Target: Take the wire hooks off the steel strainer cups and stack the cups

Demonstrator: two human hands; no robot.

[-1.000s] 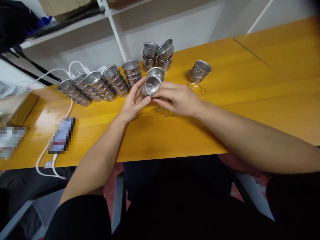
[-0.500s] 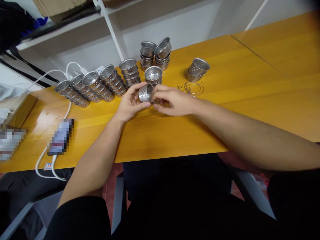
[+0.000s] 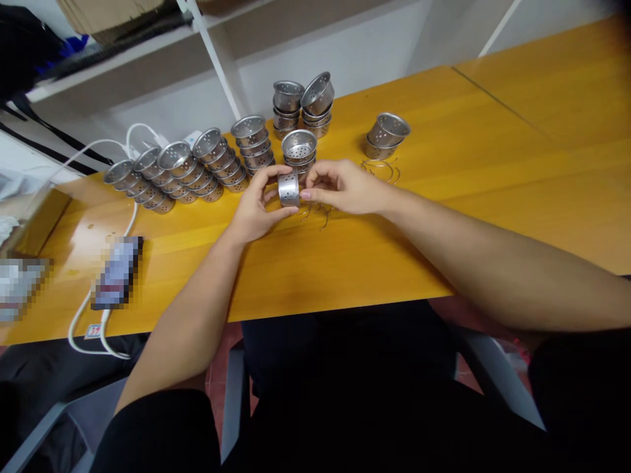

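Observation:
My left hand [image 3: 256,207] and my right hand [image 3: 340,187] meet over the yellow table [image 3: 444,197], both pinching one small perforated metal cup [image 3: 288,189]. The cup sits between the fingertips, side wall toward me. Thin wire rings [image 3: 315,211] lie on the table just under the hands. More wire rings [image 3: 382,169] lie to the right, below a short stack of two cups [image 3: 385,135]. Directly behind the hands stands another stack of cups [image 3: 299,148].
Several leaning stacks of the same cups [image 3: 187,167] run along the table's back left, with two upright stacks [image 3: 303,105] behind. A white cable [image 3: 98,315] and a blurred phone [image 3: 118,272] lie at left. White shelving [image 3: 211,59] stands behind the table.
The cup was tipped with its mouth showing; both hands have turned it so its side wall faces me and lifted it slightly. The view drifted a little.

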